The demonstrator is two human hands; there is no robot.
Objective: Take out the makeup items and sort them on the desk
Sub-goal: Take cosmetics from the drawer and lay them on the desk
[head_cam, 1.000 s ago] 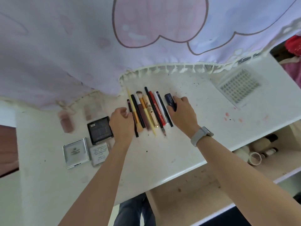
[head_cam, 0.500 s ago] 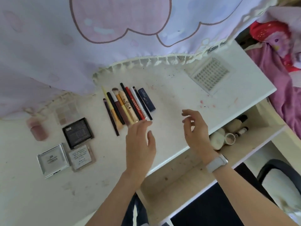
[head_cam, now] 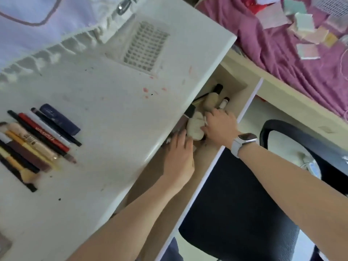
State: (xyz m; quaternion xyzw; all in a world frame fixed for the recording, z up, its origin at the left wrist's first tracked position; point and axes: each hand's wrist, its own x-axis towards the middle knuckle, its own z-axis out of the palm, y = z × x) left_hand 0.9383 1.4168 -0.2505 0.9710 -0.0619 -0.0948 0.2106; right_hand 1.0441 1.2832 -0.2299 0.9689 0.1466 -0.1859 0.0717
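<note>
Both hands are in the open drawer (head_cam: 243, 95); right hand (head_cam: 219, 125) curls round a pale cream bottle (head_cam: 194, 127), long axis 1 to 7 o'clock; left hand (head_cam: 179, 157) at its 7 o'clock, fingers straight, touching; pencils (head_cam: 37, 140) on desk (head_cam: 113, 110).

Desk (head_cam: 116, 102) edge hides left hand's (head_cam: 179, 157) fingertips

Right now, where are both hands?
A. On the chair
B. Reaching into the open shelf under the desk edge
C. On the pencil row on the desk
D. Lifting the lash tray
B: the left hand and right hand are both below the desk edge in the shelf, at a pale bottle; the pencil row and lash tray lie untouched.
</note>
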